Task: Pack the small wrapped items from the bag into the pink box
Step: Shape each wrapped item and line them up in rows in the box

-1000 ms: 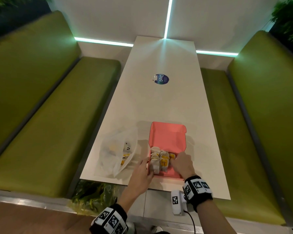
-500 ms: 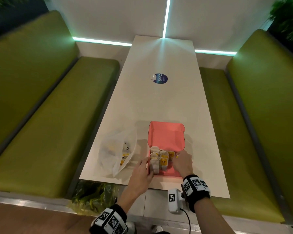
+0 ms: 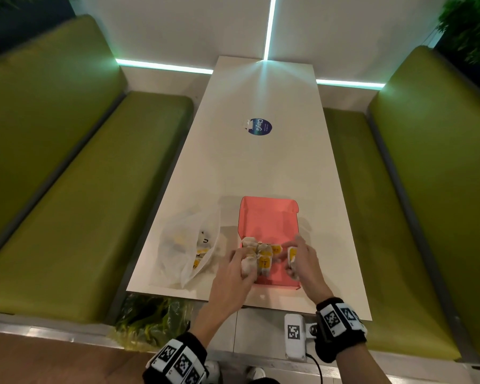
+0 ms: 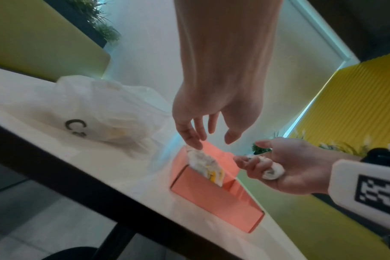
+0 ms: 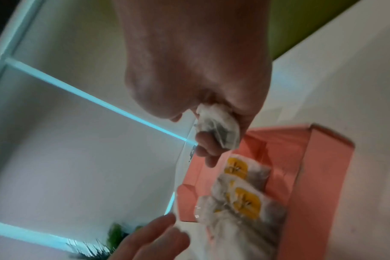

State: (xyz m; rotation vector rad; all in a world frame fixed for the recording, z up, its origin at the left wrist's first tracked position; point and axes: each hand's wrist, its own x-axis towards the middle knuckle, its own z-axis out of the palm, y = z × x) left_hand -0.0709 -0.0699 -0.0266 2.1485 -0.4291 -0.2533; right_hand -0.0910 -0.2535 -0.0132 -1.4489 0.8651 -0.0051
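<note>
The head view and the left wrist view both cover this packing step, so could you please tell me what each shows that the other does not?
Only the head view shows the round blue sticker on the table and the green benches.

Only the left wrist view shows the pink box's outer side wall and the letter C on the plastic bag.

Both show the left hand touching the packed items and the right hand gripping one wrapped item.

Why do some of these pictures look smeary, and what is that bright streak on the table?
Head view: sharp, but the wide lens bows the green benches; the LED strip on the wall glares on the far end of the table. Left wrist view: fairly clear, the pink box slightly soft. Right wrist view: motion blur smears the right hand and its wrapped item.
</note>
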